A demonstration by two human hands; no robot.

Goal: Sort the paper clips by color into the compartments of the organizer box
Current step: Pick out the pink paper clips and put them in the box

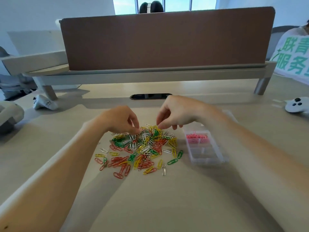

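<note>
Broad pale worktop (167,198), closed at the far side by a brown divider panel (167,39).

Reaching in from the near edge, two bare forearms. Left hand (122,118) over the far left of the heap, right hand (175,113) over its far right, close together but apart. On both, fingers curled downward with thumb drawn toward the fingertips, tips touching or just into the clips. Too blurred to tell whether either has a clip pinched.

Directly beneath and nearer than the hands, a loose pile of paper clips (143,148): green, yellow, red-orange and silver-white, all mixed. Thickest at the far end under the fingertips, thinning to strays toward the near side.

Just right of the pile, a clear organizer box (207,162), lying lengthwise near to far, its far end just below the right hand. At that far end, pink clips (197,137); nearer compartments seemingly bare, though blur hides detail.

Nearest of the strays, one silver clip (163,169) lying alone.

Judged early in the job: one colour boxed, none of it visible in the heap, four colours wholly unsorted and within easy reach of either hand.
</note>
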